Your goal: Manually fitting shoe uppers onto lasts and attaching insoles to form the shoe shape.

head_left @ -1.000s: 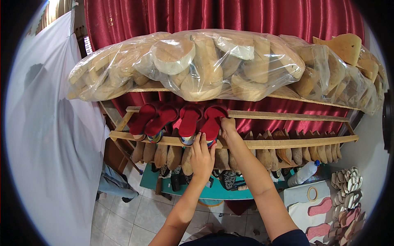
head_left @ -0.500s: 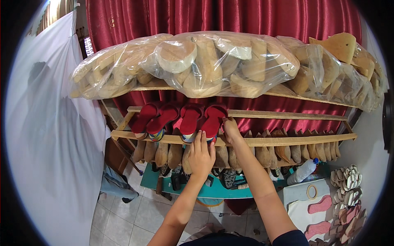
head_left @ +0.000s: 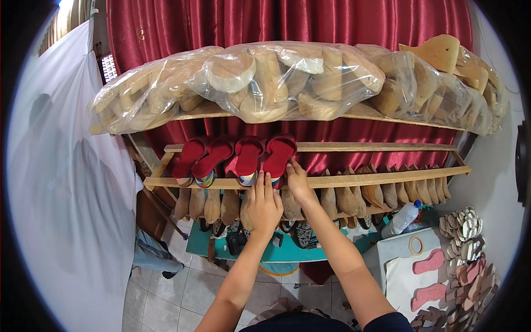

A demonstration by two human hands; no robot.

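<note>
Four becomes two pairs here: red sandals with patterned heels stand side by side on a wooden rack (head_left: 381, 179), its rails under them. At the right end is one red sandal (head_left: 280, 157), with another red sandal (head_left: 248, 156) to its left. My left hand (head_left: 264, 206) lies with fingers stretched up against the heel ends of these two. Beside the rightmost sandal's right edge, my right hand (head_left: 299, 182) touches its side with fingertips extended; the thumb's contact is partly hidden. Further left rests the other pair, including a red sandal (head_left: 213, 157) with a multicoloured heel.
Above hangs a shelf holding wooden shoe lasts in clear plastic bags (head_left: 238, 83). More lasts (head_left: 345, 200) line the lower rack. A teal table (head_left: 298, 254), a bottle (head_left: 401, 219), pink insoles (head_left: 428, 261) and stacked soles (head_left: 464, 238) are below. A person's leg (head_left: 152, 252) shows at left.
The view has shifted slightly, moving the rack a little left and up. My right hand's fingers have straightened beside the rightmost sandal; my left hand stays at the heels.
</note>
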